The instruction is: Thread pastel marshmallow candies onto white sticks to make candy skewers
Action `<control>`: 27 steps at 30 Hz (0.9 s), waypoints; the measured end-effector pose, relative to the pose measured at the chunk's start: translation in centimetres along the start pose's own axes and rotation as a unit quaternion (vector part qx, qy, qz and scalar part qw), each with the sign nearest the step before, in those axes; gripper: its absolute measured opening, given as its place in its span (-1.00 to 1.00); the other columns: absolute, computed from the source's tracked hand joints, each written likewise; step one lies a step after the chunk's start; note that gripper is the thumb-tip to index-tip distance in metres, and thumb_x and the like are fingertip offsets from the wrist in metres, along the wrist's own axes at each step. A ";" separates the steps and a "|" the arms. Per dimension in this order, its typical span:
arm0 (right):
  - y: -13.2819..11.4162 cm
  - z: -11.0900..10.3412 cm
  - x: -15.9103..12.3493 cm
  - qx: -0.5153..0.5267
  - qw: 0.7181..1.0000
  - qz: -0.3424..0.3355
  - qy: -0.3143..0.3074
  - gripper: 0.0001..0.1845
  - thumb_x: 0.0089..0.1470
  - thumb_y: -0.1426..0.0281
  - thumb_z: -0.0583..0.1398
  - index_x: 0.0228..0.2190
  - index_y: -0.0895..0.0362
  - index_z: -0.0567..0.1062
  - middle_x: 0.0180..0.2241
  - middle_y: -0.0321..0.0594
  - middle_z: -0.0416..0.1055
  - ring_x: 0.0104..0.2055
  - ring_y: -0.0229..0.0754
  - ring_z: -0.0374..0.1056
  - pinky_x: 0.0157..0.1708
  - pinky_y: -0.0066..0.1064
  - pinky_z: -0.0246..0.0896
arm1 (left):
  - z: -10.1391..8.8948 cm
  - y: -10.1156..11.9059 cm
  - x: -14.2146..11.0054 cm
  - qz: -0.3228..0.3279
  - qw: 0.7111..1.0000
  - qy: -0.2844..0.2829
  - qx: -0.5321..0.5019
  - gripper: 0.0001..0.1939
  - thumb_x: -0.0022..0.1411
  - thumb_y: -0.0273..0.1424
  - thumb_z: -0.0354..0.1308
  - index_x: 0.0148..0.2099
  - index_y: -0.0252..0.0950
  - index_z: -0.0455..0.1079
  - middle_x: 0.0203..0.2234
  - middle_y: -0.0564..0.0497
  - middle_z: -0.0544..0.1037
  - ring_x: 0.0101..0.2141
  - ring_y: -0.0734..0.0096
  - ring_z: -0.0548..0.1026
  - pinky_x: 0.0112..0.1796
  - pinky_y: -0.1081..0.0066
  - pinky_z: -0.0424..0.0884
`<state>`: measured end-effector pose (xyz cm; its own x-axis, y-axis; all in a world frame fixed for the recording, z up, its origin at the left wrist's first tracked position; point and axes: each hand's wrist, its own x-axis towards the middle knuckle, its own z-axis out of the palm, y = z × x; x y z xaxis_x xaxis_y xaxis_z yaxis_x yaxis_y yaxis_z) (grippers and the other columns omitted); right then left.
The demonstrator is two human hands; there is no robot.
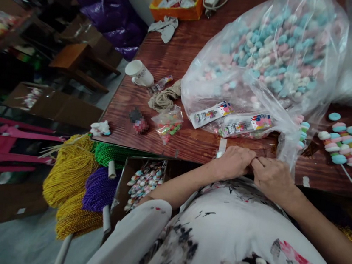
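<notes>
My left hand and my right hand meet at the near edge of the wooden table, fingers curled and pinched together. What they pinch is too small to make out. Just beyond them lies a big clear plastic bag full of pink, blue and white candies, with printed packets at its mouth. Finished candy skewers lie on the table to the right of my right hand.
A white mug, a cloth, a small candy packet and an orange box sit on the table's left part. Below the edge are a carton of candy skewers and yellow, purple and green cord bundles.
</notes>
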<state>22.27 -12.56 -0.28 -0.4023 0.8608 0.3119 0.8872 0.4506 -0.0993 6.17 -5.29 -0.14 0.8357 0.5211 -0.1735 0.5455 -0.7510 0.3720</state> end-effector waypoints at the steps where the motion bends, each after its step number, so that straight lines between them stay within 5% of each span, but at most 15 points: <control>1: 0.3 -0.2 0.2 0.016 1.000 0.003 0.006 -0.82 0.08 0.57 0.10 -0.46 0.16 0.47 -0.53 -0.22 0.41 -0.47 -0.21 0.29 -0.41 -0.34 0.03 | -0.2 -0.1 0.0 -0.017 1.000 0.006 -0.007 -0.80 0.17 -0.43 0.08 -0.14 -0.33 0.41 -0.24 -0.13 0.58 -0.22 0.16 0.53 -0.26 0.28 0.38; 5: 2.0 -1.6 0.7 0.133 0.990 0.027 0.048 -0.83 0.17 0.50 0.09 -0.27 0.17 0.49 -0.36 -0.16 0.47 -0.36 -0.20 0.35 -0.38 -0.36 0.12 | -1.0 -0.6 0.0 -0.086 0.994 0.040 -0.054 -0.86 0.19 -0.40 0.08 -0.26 -0.32 0.44 -0.34 -0.08 0.58 -0.28 0.24 0.51 -0.28 0.34 0.33; 9: 3.3 -2.3 1.6 0.174 0.983 -0.017 0.049 -0.79 0.16 0.55 0.05 -0.33 0.14 0.48 -0.44 -0.19 0.44 -0.39 -0.20 0.35 -0.39 -0.36 0.16 | -1.5 -0.4 0.4 -0.028 0.976 0.057 -0.210 -0.80 0.22 -0.30 0.12 -0.27 -0.34 0.45 -0.40 0.00 0.55 -0.36 0.40 0.46 -0.30 0.43 0.30; 15: 5.8 -2.8 2.9 0.214 0.973 -0.081 0.027 -0.75 0.11 0.58 0.06 -0.28 0.12 0.50 -0.38 -0.20 0.50 -0.34 -0.17 0.42 -0.35 -0.35 0.27 | -4.3 -3.3 -0.6 -0.016 0.856 0.096 -0.508 -0.33 0.02 -0.12 0.35 0.13 -0.33 0.36 -0.09 -0.10 0.52 -0.09 0.31 0.46 -0.10 0.40 0.36; 18: 7.0 -3.3 3.5 0.251 0.963 -0.096 0.021 -0.74 0.14 0.54 0.08 -0.25 0.05 0.51 -0.35 -0.26 0.54 -0.30 -0.17 0.46 -0.32 -0.34 0.34 | -5.0 -5.1 -1.1 -0.040 0.812 -0.018 -0.582 -0.38 0.13 -0.07 0.26 0.16 -0.28 0.38 -0.14 -0.09 0.55 -0.20 0.41 0.50 -0.22 0.46 0.40; 21: 7.6 -3.8 4.5 0.267 0.956 -0.119 0.032 -0.72 0.14 0.54 0.09 -0.25 0.00 0.53 -0.32 -0.29 0.57 -0.27 -0.17 0.50 -0.26 -0.34 0.40 | -4.0 -5.3 -0.8 -0.071 0.762 -0.128 -0.630 -0.47 0.06 -0.02 0.29 -0.11 -0.37 0.54 -0.43 -0.02 0.55 -0.49 0.57 0.43 -0.45 0.55 0.34; 25: 7.4 -4.3 5.8 0.257 0.953 -0.150 0.059 -0.70 0.13 0.55 0.10 -0.24 -0.01 0.56 -0.29 -0.31 0.59 -0.25 -0.19 0.52 -0.24 -0.37 0.43 | -2.1 -3.8 -0.2 -0.120 0.678 -0.031 -0.725 -0.50 -0.16 -0.06 0.45 -0.38 -0.43 0.53 -0.60 0.01 0.50 -0.62 0.64 0.35 -0.58 0.59 0.26; 27: 7.2 -4.2 6.3 0.250 0.955 -0.151 0.052 -0.70 0.12 0.54 0.10 -0.26 -0.02 0.57 -0.31 -0.32 0.59 -0.27 -0.20 0.52 -0.26 -0.38 0.43 | -1.5 -2.9 -0.1 -0.139 0.664 0.020 -0.734 -0.51 -0.19 -0.08 0.46 -0.42 -0.43 0.51 -0.67 0.04 0.46 -0.68 0.65 0.32 -0.65 0.61 0.19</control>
<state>27.06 -4.88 4.98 -0.5755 0.6572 0.4866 0.5051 0.7537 -0.4206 4.42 -2.54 0.16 0.6967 0.5895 -0.4087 0.0046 0.5661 0.8243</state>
